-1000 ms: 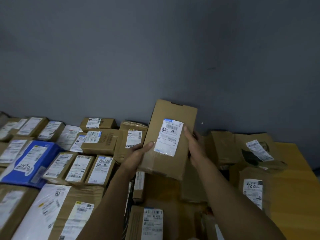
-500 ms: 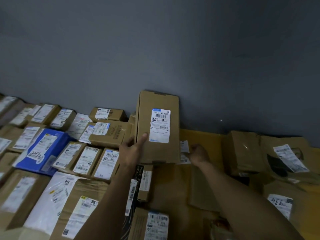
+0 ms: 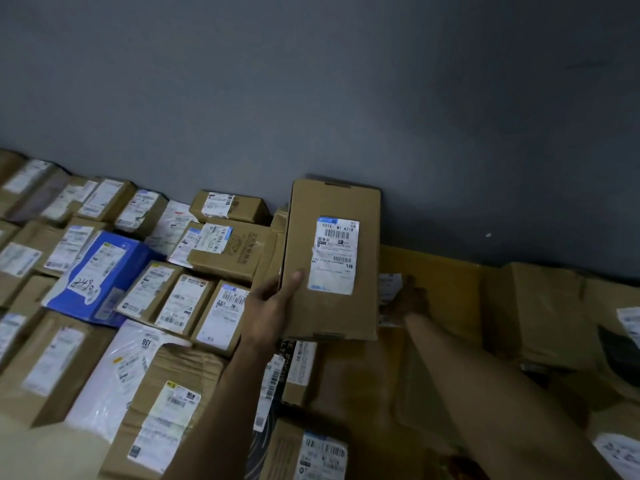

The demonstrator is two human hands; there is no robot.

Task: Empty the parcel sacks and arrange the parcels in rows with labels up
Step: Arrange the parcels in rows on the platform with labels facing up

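A tall brown cardboard parcel point(image 3: 332, 261) with a white label facing up sits near the grey wall, at the right end of the rows. My left hand point(image 3: 273, 306) grips its lower left edge, thumb on its top face. My right hand point(image 3: 407, 301) lies just right of that parcel, fingers on a small flat parcel with a white label point(image 3: 389, 287); whether it grips it is unclear. Rows of labelled parcels point(image 3: 180, 303) fill the left side, among them a blue box point(image 3: 100, 275).
The grey wall point(image 3: 346, 98) stands close behind the rows. Crumpled brown parcels point(image 3: 540, 306) are heaped at the right. More boxes point(image 3: 311, 452) and a white plastic mailer point(image 3: 114, 372) lie near me. Yellow surface point(image 3: 429, 268) shows beside the held parcel.
The tall parcel has moved away from me to the wall and turned upright in line with the rows. My right hand let go of it and dropped to the small parcel beside it.
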